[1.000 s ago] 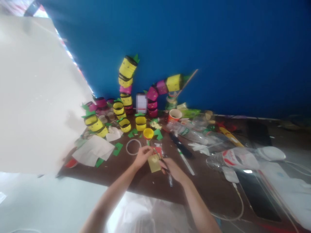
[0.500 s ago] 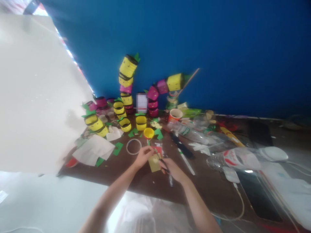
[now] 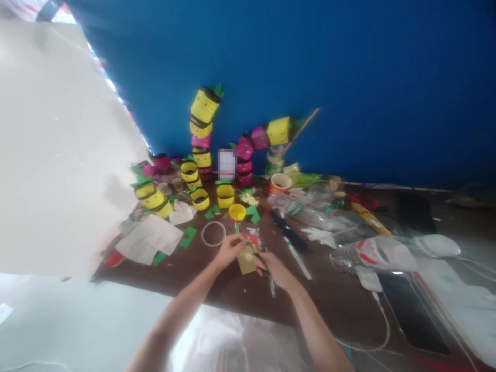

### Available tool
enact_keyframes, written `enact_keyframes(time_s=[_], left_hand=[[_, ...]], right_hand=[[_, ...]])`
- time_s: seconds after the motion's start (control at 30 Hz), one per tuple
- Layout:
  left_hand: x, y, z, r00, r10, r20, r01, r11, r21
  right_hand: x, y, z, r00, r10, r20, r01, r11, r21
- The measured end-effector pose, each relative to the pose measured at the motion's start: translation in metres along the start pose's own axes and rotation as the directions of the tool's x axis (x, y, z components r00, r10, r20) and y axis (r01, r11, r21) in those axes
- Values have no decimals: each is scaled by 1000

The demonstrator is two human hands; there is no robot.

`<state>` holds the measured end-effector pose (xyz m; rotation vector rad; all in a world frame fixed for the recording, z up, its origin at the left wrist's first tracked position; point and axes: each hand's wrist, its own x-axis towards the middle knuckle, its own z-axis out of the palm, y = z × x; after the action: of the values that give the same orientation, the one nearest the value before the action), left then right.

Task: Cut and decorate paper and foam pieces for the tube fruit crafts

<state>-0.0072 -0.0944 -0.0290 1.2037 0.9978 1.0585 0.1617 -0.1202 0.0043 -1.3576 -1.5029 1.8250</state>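
My right hand (image 3: 271,266) is closed on a pair of dark-handled scissors (image 3: 261,262), whose blades point up and left toward my other hand. My left hand (image 3: 231,248) has its fingertips pinched together close to the blades; whatever they hold is too small to name. Beneath the scissors lies a tan square of paper (image 3: 247,262), with a red piece (image 3: 253,239) just behind it. A small yellow cup (image 3: 237,212) stands behind my left hand. To the left is a roll of clear tape (image 3: 213,234).
Yellow and magenta decorated cups (image 3: 225,196) stand along the blue wall, some stacked. White paper (image 3: 150,238) and green scraps (image 3: 188,237) lie left. On the right are a marker (image 3: 297,258), plastic bottles (image 3: 382,252) and a phone (image 3: 413,310) beside a cable.
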Motion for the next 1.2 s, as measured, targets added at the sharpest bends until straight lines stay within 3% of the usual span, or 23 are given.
enact_keyframes(time_s=[0.4,1.2], left_hand=[[0,1,0,1000,10,-6,-10,1000,29],[0,0,0,1000,11,2,-11,1000,1]], right_hand=[[-3,-11,3,1000,28,-8,-28,1000,13],[-2,-7,3,1000,10,-11,-10,1000,7]])
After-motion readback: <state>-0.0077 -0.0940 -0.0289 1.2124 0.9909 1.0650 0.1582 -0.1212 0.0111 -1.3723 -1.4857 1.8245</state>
